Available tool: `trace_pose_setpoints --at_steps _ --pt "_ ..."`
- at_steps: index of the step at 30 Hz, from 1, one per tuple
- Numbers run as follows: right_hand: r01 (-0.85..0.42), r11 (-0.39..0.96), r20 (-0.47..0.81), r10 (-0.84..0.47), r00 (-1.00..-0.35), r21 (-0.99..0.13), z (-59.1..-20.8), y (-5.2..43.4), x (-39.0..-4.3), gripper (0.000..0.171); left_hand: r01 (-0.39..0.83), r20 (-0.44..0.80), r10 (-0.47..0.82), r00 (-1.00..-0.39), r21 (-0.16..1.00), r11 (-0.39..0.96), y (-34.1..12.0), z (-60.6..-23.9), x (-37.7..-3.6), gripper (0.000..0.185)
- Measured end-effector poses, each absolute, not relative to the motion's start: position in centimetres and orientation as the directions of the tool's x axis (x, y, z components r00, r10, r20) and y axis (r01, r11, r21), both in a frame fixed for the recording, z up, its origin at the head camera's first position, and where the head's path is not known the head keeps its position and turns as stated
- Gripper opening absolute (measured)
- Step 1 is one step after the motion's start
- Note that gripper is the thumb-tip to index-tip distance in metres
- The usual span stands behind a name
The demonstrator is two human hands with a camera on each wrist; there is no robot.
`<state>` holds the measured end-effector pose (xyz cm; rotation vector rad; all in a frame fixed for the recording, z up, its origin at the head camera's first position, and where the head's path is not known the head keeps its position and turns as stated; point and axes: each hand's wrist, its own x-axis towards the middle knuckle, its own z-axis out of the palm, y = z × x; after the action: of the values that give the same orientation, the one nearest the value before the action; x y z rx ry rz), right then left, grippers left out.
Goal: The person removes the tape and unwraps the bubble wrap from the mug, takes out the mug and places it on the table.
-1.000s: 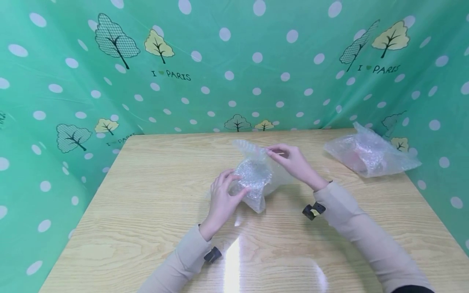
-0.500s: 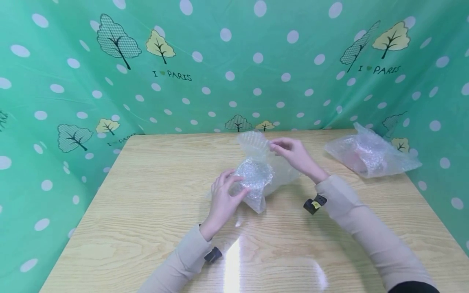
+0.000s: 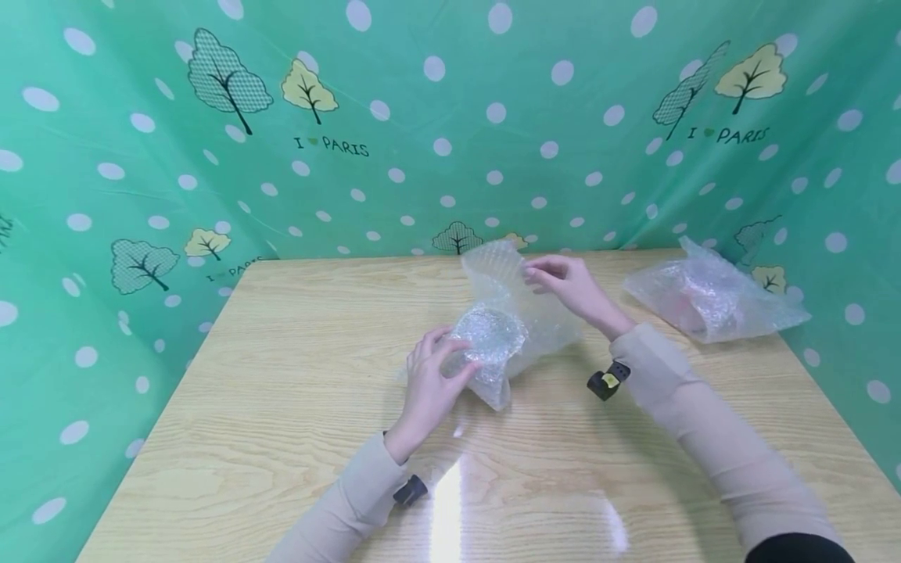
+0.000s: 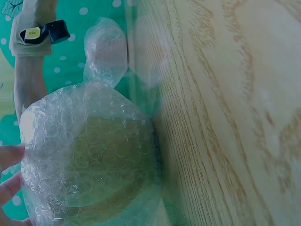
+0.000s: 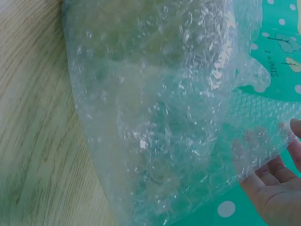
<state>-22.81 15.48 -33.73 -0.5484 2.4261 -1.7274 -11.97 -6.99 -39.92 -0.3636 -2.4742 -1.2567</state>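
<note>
The bubble-wrap bundle (image 3: 496, 344) lay near the middle of the wooden table (image 3: 281, 391), slightly toward its far edge. It comprised a round, disc-shaped item wrapped in the film, with a loose flap of bubble wrap (image 3: 496, 270) rising from it. The long axis of the bundle ran from the near lower corner, which touched the table, up and away toward the green dotted backdrop (image 3: 422, 117); the flap pointed upward and toward the far edge. The round face of the wrapped item was turned toward the left hand, as the left wrist view (image 4: 94, 155) showed.

The left hand (image 3: 429, 383) held the near side of the bundle, its fingers curled against the round part and the thumb on the film. The right hand (image 3: 570, 285) pinched the upper edge of the flap between thumb and fingers and held it clear of the table. In the right wrist view the film (image 5: 164, 108) hung in a broad sheet in front of the fingers (image 5: 273, 179).

A second bubble-wrapped package (image 3: 711, 293) lay flat at the far right corner, well apart from both hands.
</note>
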Motion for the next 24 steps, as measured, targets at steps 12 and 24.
trace_pose_setpoints --at_steps 12,24 --pt "-0.082 0.217 0.011 -0.309 -0.951 -0.973 -33.7 16.2 -24.3 0.034 0.356 0.392 0.063 -0.918 0.742 0.568 -6.9 -39.8 -11.8 0.027" --pt "0.043 0.16 -0.084 -0.261 -0.962 -0.986 -33.8 16.9 -25.4 0.034 0.353 0.387 0.067 -0.92 0.739 0.573 -6.8 -39.7 -11.8 0.027"
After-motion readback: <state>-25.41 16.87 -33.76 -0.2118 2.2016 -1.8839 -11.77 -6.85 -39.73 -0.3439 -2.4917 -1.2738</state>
